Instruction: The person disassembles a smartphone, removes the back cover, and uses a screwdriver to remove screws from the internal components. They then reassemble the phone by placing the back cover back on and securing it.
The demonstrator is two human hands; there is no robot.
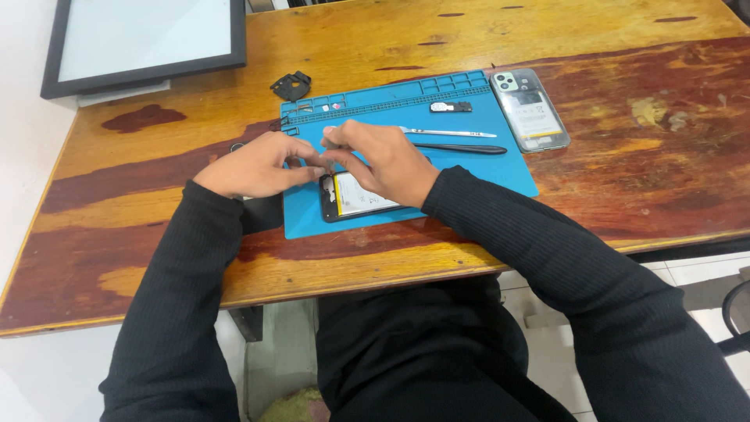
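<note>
An opened phone point(355, 199) with its white and yellow battery showing lies on a blue repair mat point(500, 168). My right hand point(383, 160) is over the phone's top end, pinching a thin metal tool point(332, 144) between the fingers. My left hand point(254, 166) rests at the mat's left edge, its fingertips touching the phone's top corner and meeting the right hand. What lies under the fingers is hidden.
On the mat lie metal tweezers point(449, 132), a black spudger point(461, 148) and a small black part point(451, 107). A clear phone back cover point(531, 109) sits at the mat's right. A black plastic piece point(291, 85) and a framed white panel point(144, 39) lie farther back on the wooden table point(625, 180).
</note>
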